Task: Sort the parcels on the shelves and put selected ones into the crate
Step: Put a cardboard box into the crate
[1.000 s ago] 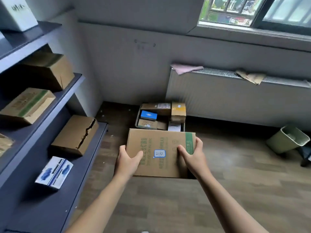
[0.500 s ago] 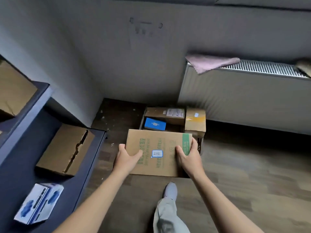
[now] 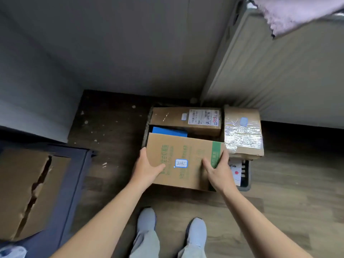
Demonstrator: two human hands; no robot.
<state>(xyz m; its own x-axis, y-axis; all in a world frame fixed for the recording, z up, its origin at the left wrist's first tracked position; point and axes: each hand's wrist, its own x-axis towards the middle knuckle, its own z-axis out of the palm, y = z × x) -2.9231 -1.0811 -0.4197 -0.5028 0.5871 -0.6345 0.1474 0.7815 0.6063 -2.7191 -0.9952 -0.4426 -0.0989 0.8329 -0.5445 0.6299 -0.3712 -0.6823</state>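
While the left hand (image 3: 147, 168) and right hand (image 3: 218, 171) clamp its opposite ends, thumbs on top, the carton (image 3: 183, 155) spans between them: stiff cardboard, probably light, best held by those side edges. It sits over the crate's (image 3: 246, 185) near half, possibly resting on it; beyond the grip lie a blue box (image 3: 169, 132) and a foil-taped parcel (image 3: 242, 134).

My cardboard box (image 3: 178, 146) is plain brown, printed with green lettering, with a solid green band at one end and a white sticker (image 3: 181, 163) edged in blue. The blue parcel (image 3: 169, 132) is bright and unpatterned. The taped box (image 3: 242, 135) is brown under crinkled silver tape. The crate (image 3: 246, 183) is dark grey; the floor (image 3: 288, 183) is brown wood-grain.
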